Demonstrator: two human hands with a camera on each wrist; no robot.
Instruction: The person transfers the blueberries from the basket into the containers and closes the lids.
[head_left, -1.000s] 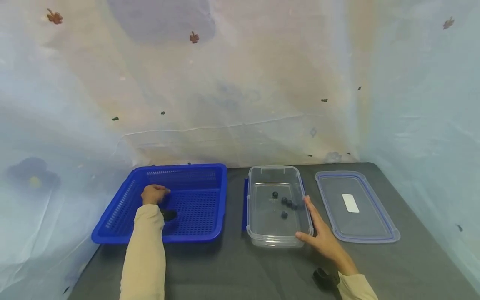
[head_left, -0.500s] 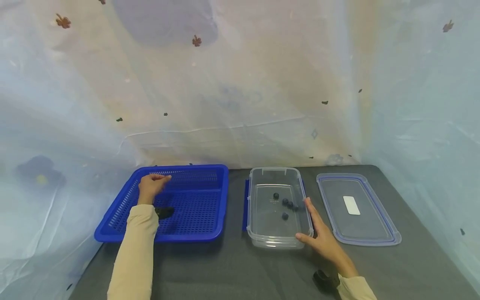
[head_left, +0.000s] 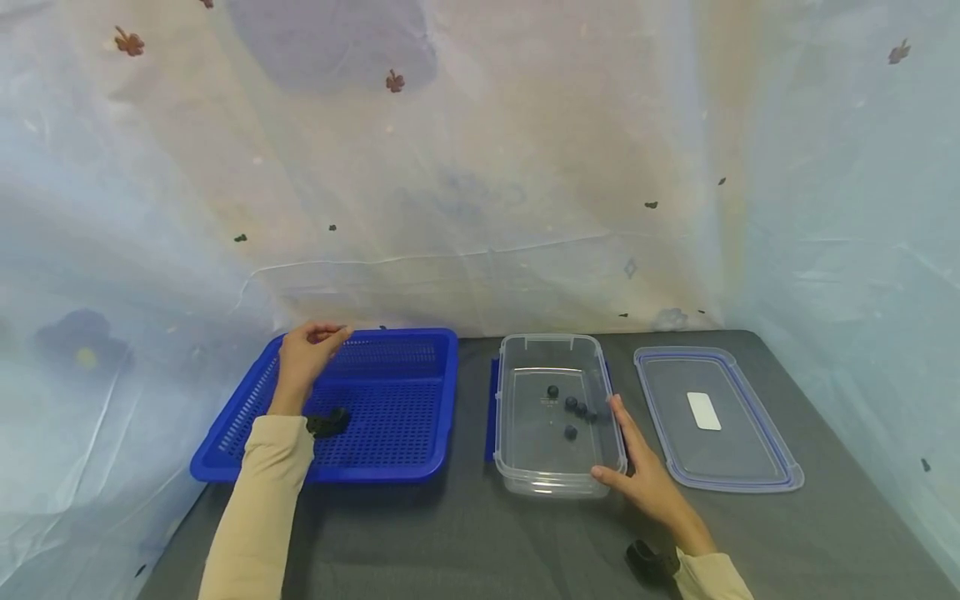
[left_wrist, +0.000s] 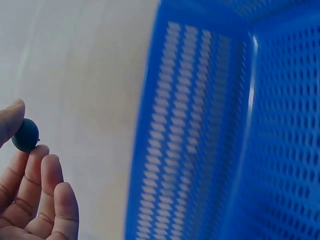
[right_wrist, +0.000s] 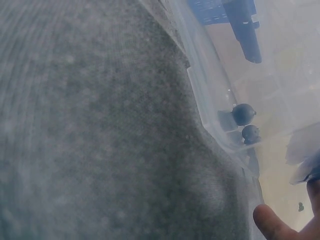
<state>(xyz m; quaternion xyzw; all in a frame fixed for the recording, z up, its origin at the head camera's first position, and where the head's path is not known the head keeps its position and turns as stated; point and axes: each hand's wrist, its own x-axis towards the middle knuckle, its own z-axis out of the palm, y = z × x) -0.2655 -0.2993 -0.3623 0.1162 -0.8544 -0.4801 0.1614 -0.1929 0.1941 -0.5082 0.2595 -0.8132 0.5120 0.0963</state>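
My left hand (head_left: 303, 358) is raised above the back left of a blue perforated basket (head_left: 442, 408). Its thumb and fingertips pinch a small dark round blueberry (left_wrist: 25, 136) with a tiny nub, seen clearly in the left wrist view. A clear plastic container (head_left: 525, 454) stands right of the basket, several more blueberries (head_left: 572, 433) lying loose on its floor. Against the container's right side and front corner rests my right hand (head_left: 648, 479), fingers extended and thumb spread. Two blueberries (right_wrist: 244, 114) show through the container wall in the right wrist view.
A clear lid (head_left: 738, 442) with a blue-edged seal and white label lies flat right of the container. Blue side flaps (head_left: 491, 408) hang off the container. Patterned sheeting (head_left: 480, 167) walls in the grey table (head_left: 420, 533) at the back and sides.
My left hand has risen from inside the basket toward its back rim, pinching the blueberry. My right hand keeps its place on the container.
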